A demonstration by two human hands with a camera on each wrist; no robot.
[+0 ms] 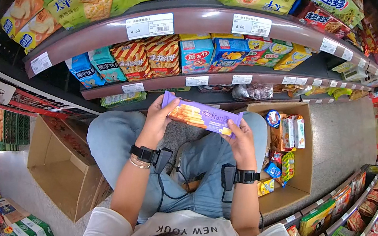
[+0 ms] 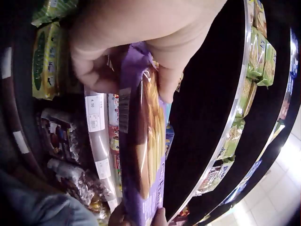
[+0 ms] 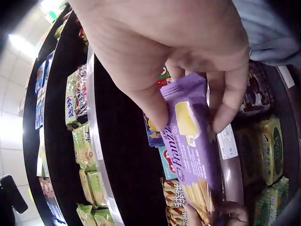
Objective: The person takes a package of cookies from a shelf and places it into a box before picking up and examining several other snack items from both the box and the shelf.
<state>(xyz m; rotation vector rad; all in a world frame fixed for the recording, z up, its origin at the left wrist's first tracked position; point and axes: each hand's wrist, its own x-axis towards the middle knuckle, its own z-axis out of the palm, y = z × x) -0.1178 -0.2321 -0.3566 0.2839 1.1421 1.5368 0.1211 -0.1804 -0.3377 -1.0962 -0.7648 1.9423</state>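
Observation:
A purple packet of finger biscuits (image 1: pixel 202 115), printed with pale biscuit sticks, is held level above the lap in the head view. My left hand (image 1: pixel 160 115) pinches its left end, thumb on the front face. At the other end my right hand (image 1: pixel 242 139) grips it the same way, thumb near the yellow corner print. Close up in the left wrist view, the packet (image 2: pixel 143 141) shows its crimped end between thumb and fingers. The right wrist view shows the packet's front (image 3: pixel 193 141) with its lettering and the right thumb (image 3: pixel 153 110) along one edge.
Ahead, shelves carry boxed and bagged biscuits (image 1: pixel 164 56) behind a price rail (image 1: pixel 190 23). An open carton (image 1: pixel 302 174) with several snack packs stands by the right knee. Another cardboard box (image 1: pixel 61 166) lies at the left. More snack racks (image 1: pixel 331 222) run along the right.

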